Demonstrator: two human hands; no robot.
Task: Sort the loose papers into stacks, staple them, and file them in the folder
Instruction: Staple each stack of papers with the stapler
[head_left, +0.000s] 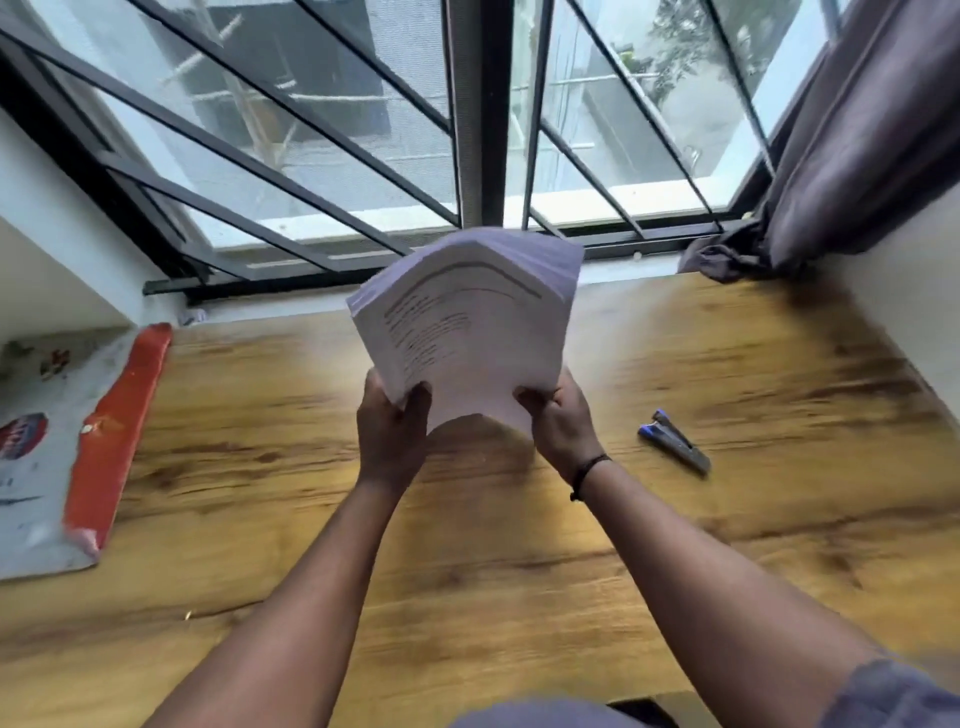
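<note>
From my head camera, the wooden table (467, 519) lies under me, its grain warm brown with dark streaks. I hold a thick stack of papers (467, 322) in the air above it, white sheets with blurred lines of print, bowed so the top arches and the upper edges fan out. My left hand (392, 421) grips the lower left corner, thumb curled over the front. My right hand (558, 415) pinches the lower right edge, a black band at its wrist. A blue and grey metal stapler (675, 440) lies on the wood to my right, well apart.
</note>
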